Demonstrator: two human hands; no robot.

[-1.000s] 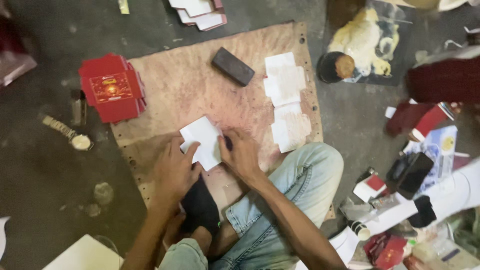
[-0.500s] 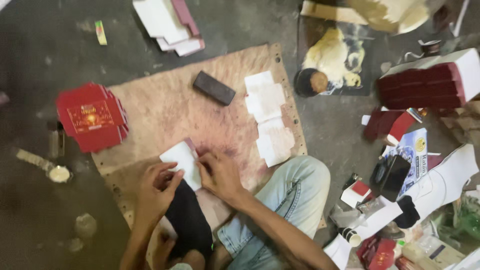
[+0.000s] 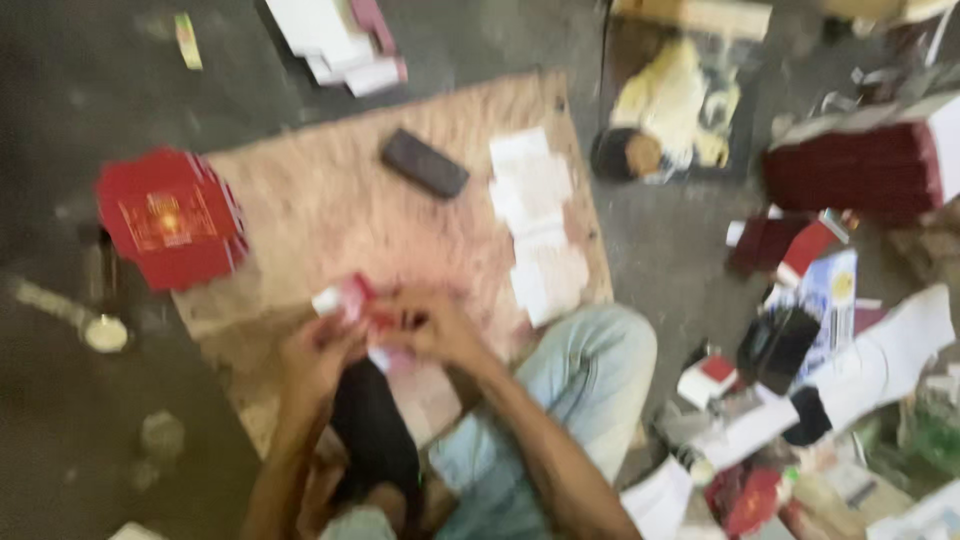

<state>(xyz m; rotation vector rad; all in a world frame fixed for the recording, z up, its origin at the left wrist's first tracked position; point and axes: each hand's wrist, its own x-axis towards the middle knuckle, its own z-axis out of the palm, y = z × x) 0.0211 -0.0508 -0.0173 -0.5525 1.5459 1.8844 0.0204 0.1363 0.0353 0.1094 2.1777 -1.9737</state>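
1. Plywood board (image 3: 400,240) lies flat on the floor under your hands, your jeans-clad knee (image 3: 590,370) at its near right corner.
2. Red boxes (image 3: 170,218) sit stacked at its left edge.
3. White sheets (image 3: 535,220) run down its right side; a dark block (image 3: 424,163) lies beside them.
4. Your left hand (image 3: 318,352) and right hand (image 3: 430,328) meet near the board's front edge, fingers pinched on a small red-and-white card (image 3: 350,298); blur hides the exact grip.

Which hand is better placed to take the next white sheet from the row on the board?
The right hand, probably: the white sheets lie on its side of the board, while the left hand sits farther off. Both grip the small red-and-white piece.
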